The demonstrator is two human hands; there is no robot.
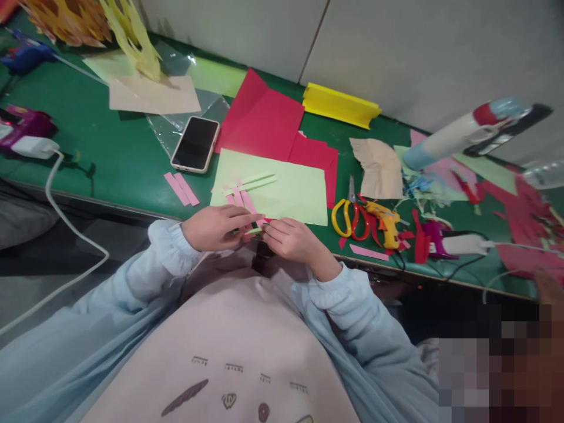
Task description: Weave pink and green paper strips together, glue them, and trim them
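Observation:
Both hands meet at the near edge of a pale green paper sheet (295,182). Pink paper strips (248,201) and narrow green strips (253,182) lie crossed over one another on that sheet. My left hand (218,228) rests palm down over the lower ends of the pink strips, its fingertips hidden beneath the hand. My right hand (288,239) pinches the end of a green paper strip (252,231) that runs across to the left fingers. Two loose pink strips (181,189) lie left of the sheet.
A phone (196,144) and red paper (264,117) lie behind the sheet. To the right are scissors (351,214), a yellow glue gun (385,223), paper scraps and a tilted bottle (458,138). A white cable (53,188) hangs over the table's left front edge. Another person's hand (546,288) shows at far right.

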